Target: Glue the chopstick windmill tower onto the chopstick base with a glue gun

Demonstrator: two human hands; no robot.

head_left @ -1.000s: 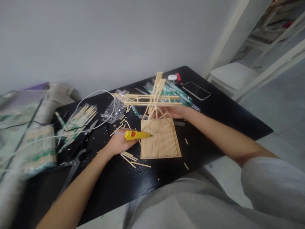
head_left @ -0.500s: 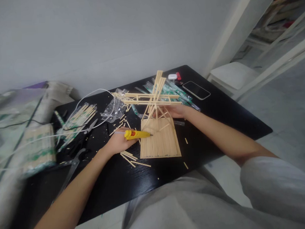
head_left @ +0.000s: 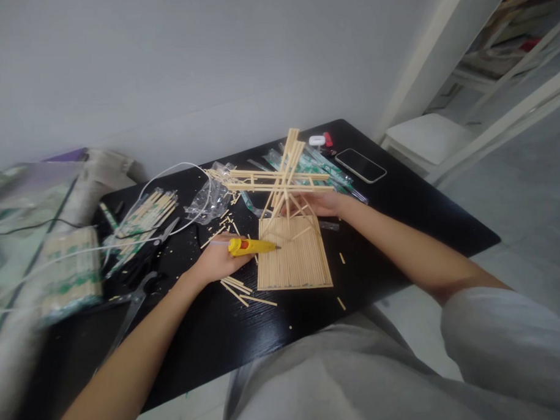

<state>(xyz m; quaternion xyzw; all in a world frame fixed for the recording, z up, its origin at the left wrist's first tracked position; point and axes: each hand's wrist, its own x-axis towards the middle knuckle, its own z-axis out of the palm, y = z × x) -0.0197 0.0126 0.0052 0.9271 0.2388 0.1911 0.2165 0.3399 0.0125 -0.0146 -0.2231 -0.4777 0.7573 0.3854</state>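
A model made of pale wooden sticks (head_left: 286, 188) stands near the middle of a black table (head_left: 400, 230). Its base is a flat panel (head_left: 293, 268) of sticks laid side by side; slanting struts rise from the panel's far part to long crossed beams. Compared with a second ago, almost nothing has changed: the model and both hands keep their places, with only a very slight shift of the whole view.

The left hand (head_left: 216, 259) is closed around a yellow glue gun (head_left: 250, 246), its nozzle pointing right over the panel; whether the tip touches the sticks cannot be told. The right hand (head_left: 323, 203) is behind the struts, just under the beams. Its fingers are partly hidden there, so how tightly they grip, if at all, cannot be told.

Loose sticks (head_left: 237, 289) lie beside the panel, below the left hand. Farther left are scissors (head_left: 164, 235), wrapped sticks (head_left: 147, 224) and a white cord (head_left: 181, 164) looping above them. Crumpled clear plastic (head_left: 209, 203) sits left of the beams. Green-printed wrappers (head_left: 317, 163) lie behind the model, with a phone (head_left: 361, 165) and a small white case (head_left: 317, 140) near them. A white stool (head_left: 427, 137) stands beyond the table's right side.
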